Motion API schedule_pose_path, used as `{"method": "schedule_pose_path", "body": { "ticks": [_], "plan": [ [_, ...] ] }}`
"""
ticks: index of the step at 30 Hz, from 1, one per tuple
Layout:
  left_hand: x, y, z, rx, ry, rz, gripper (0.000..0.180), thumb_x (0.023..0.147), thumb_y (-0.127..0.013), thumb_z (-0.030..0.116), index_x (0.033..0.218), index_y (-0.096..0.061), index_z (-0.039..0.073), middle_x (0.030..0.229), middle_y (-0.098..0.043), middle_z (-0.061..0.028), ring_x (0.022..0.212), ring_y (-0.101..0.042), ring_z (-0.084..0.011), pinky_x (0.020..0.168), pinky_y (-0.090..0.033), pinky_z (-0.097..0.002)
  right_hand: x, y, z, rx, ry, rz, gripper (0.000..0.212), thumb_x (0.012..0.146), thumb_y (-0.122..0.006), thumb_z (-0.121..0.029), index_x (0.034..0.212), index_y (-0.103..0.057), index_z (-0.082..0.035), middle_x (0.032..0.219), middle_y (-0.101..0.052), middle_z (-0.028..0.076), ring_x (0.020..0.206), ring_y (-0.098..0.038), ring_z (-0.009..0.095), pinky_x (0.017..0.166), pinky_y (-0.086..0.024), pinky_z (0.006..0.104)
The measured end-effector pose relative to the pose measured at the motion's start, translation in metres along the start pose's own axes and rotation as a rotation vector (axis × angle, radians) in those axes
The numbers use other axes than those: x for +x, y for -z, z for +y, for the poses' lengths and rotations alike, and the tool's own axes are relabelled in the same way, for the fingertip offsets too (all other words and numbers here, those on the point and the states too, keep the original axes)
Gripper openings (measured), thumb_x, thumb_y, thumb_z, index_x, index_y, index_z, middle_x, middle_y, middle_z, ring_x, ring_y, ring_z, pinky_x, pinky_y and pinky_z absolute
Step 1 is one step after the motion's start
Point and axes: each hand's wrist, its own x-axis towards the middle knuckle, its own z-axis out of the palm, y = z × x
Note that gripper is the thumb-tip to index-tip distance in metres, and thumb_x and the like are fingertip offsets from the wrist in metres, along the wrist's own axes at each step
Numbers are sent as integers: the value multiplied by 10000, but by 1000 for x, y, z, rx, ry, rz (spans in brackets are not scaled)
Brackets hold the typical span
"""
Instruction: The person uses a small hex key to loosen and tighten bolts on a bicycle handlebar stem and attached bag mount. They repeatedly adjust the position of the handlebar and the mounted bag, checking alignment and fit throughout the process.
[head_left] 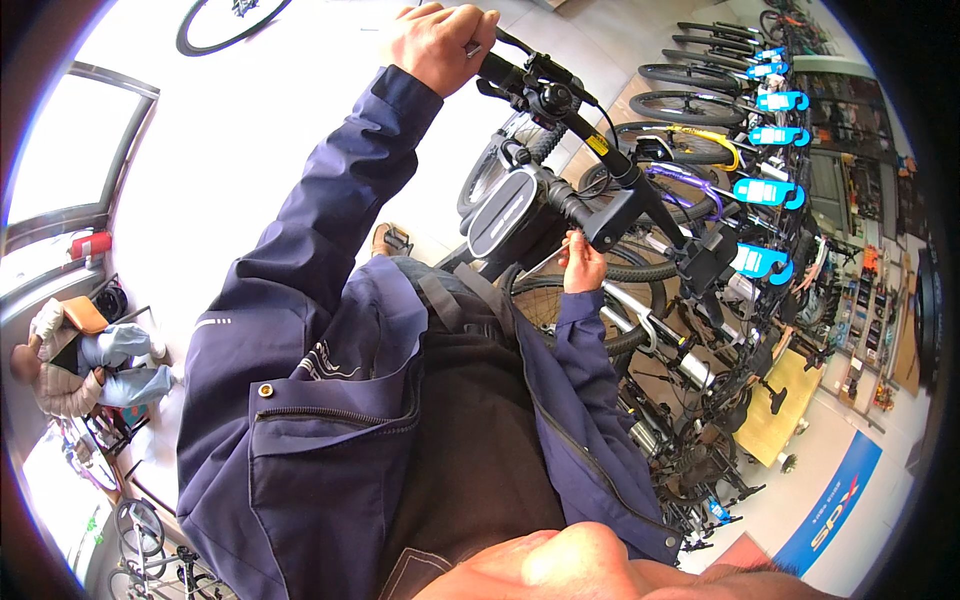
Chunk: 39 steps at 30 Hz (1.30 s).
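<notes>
A bicycle's black handlebar (600, 150) crosses the upper middle in front of me. My left hand (440, 45) is wrapped around the grip at its far left end, next to the brake lever and a round black bell (555, 97). Close under the stem (615, 218), my right hand (583, 263) is closed in a pinch. A thin metal rod (545, 262) shows at its fingertips; its kind is too small to make out. A black-and-grey bag (505, 213) sits behind the stem, beside the right hand.
A row of parked bicycles (690, 110) with blue tags (770, 192) runs along the right. Beyond them are stocked shelves (865, 310) and a yellow board (780, 405). At the left a person (85, 360) sits near a glass door (80, 150). A wheel (230, 20) shows at the top.
</notes>
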Motion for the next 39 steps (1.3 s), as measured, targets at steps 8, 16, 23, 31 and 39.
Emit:
{"method": "schedule_pose_path", "body": {
  "ticks": [8,16,23,31,39],
  "plan": [
    [0,-3,1,36,-3,13,317,876,-729,152,663,-497,124,585,-529,-63,553,-566,-293,540,-466,-431,-1,8,-1,-5,57,-78,313,1026,-668,-313,1101,-736,-17,887,-729,12,654,-620,54,559,-503,197],
    [-1,-5,0,31,1,-2,314,881,-726,160,665,-502,119,587,-532,-67,557,-573,-293,542,-470,-430,6,5,1,1,69,-49,284,1023,-673,-305,1068,-727,-30,846,-718,8,635,-612,54,560,-502,198],
    [0,-6,1,32,-1,8,316,887,-724,162,666,-502,117,588,-531,-69,559,-575,-294,552,-471,-428,3,6,2,83,35,-71,219,989,-706,-188,1086,-740,5,923,-747,54,702,-651,77,598,-516,219],
    [1,-5,1,37,13,4,325,885,-728,167,662,-496,119,589,-530,-65,560,-576,-291,553,-472,-426,2,-4,-2,-31,205,-33,308,1046,-643,-296,1112,-713,-3,890,-719,43,756,-672,117,706,-570,257],
    [2,-3,2,13,28,5,319,880,-733,168,667,-500,123,597,-539,-60,570,-581,-286,564,-479,-423,-41,-70,20,65,-31,-31,253,1035,-632,-262,996,-484,-60,786,-583,54,670,-602,171,654,-549,338]
  ]
}}
